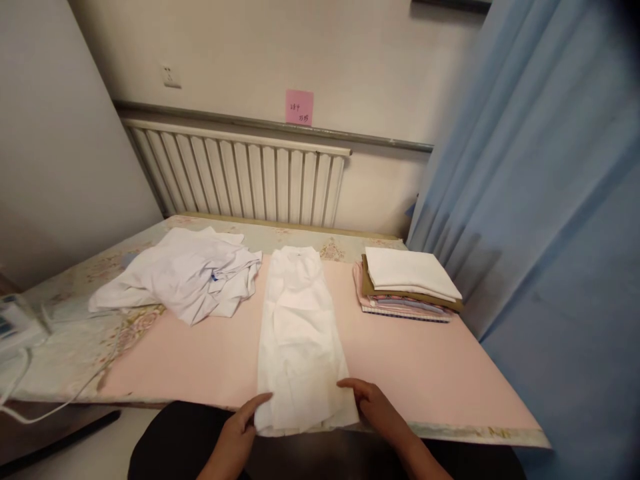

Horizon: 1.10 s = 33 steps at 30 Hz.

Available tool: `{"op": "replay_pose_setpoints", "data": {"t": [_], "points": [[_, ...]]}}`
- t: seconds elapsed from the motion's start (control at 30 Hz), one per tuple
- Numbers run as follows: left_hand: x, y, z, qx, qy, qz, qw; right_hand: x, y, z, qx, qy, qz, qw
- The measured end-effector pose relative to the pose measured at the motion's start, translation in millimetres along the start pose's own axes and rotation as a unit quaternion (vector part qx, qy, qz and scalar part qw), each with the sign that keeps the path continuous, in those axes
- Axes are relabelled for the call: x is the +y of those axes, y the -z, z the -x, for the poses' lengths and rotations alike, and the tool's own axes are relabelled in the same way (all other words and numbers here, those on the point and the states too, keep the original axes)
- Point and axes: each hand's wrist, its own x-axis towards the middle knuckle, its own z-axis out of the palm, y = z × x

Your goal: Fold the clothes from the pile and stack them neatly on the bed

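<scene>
A white shirt, folded into a long narrow strip, lies in front of me with its collar end away from me. Its near end reaches the table's front edge. My left hand grips the near left side, index finger on top and the other fingers partly hidden. On the opposite side, my right hand holds the near right edge, with its fingers partly under the cloth. Faint creases run across the shirt.
A crumpled heap of white clothes lies at the left. To the right is a stack of folded clothes, white on top. A pink mat covers part of the flowered tablecloth. A blue curtain borders the right; a white cable hangs left.
</scene>
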Motion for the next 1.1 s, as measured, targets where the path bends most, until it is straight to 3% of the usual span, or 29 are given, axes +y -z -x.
{"op": "replay_pose_setpoints", "data": {"t": [0.1, 0.17, 0.3, 0.43, 0.5, 0.6, 0.73, 0.93, 1.1], "points": [[-3.6, 2.5, 3.1, 0.013, -0.122, -0.108, 0.987, 1.6, -2.4, 2.6, 0.012, 0.093, 0.075, 0.993], [-5.9, 4.2, 5.2, 0.016, -0.199, -0.177, 0.964, 8.7, -6.4, 1.3, 0.043, 0.163, 0.156, 0.973], [-8.0, 5.0, 5.0, 0.06, -0.284, -0.298, 0.909, 29.3, -16.3, -7.2, 0.11, 0.287, 0.319, 0.897], [-6.5, 4.6, -1.6, 0.095, -0.324, -0.377, 0.862, 38.3, -19.2, -15.4, 0.179, 0.358, 0.39, 0.83], [-3.8, 5.4, -4.8, 0.106, -0.329, -0.407, 0.846, 36.3, -16.7, -18.4, 0.177, 0.389, 0.408, 0.807], [2.5, 7.4, -7.7, 0.101, -0.344, -0.434, 0.827, 30.5, -11.0, -23.9, 0.09, 0.428, 0.432, 0.789], [12.8, 11.9, -8.8, 0.047, -0.38, -0.413, 0.826, 24.5, -4.1, -29.8, -0.02, 0.446, 0.391, 0.805], [25.7, 18.4, 6.0, -0.003, -0.412, -0.336, 0.847, 2.3, 11.5, 1.2, -0.021, 0.387, 0.263, 0.884], [26.9, -3.7, 35.2, 0.027, -0.447, -0.236, 0.862, -19.7, 22.6, 46.1, -0.017, 0.344, 0.173, 0.923]]}}
